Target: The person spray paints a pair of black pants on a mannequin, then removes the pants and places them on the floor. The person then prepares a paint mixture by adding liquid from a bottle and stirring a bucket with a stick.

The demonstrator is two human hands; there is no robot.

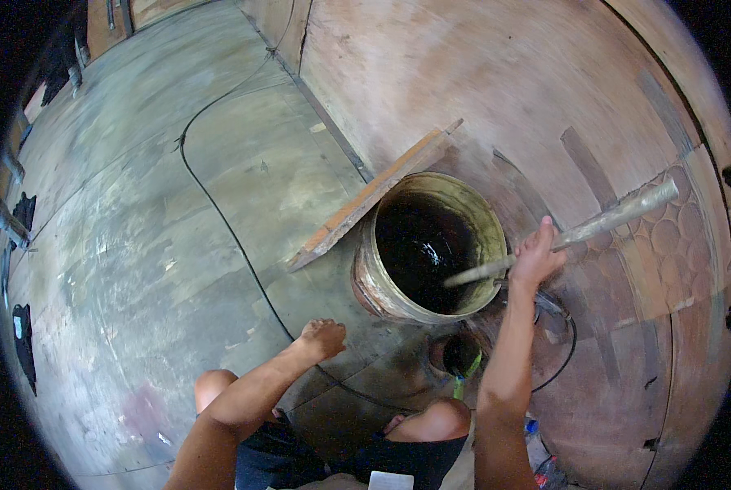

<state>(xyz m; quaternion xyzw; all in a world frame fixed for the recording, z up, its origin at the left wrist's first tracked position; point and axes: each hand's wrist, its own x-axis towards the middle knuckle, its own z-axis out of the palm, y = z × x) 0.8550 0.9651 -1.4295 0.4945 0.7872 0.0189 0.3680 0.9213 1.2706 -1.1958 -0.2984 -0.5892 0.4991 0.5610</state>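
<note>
A deep bucket [364,273], its pale walls stained and scuffed, stands in front of me with dark, glossy liquid [427,245] inside. My right hand [535,257] is wrapped round a long, pale, grimy pole [619,216] at the bucket's right side. The pole slants down to the left over the rim, its lower end at the dark liquid. My left hand [323,339] is curled into a loose fist to the left of the bucket's base, above the floor. Nothing shows in it.
A wooden board [374,196] leans against the bucket's far left side. A black cable [233,233] snakes across the stained floor [153,302]. Between bucket and my knees sits a small dark-filled container [461,355] with a green strip-like object [461,385]. Worn panels lie at right.
</note>
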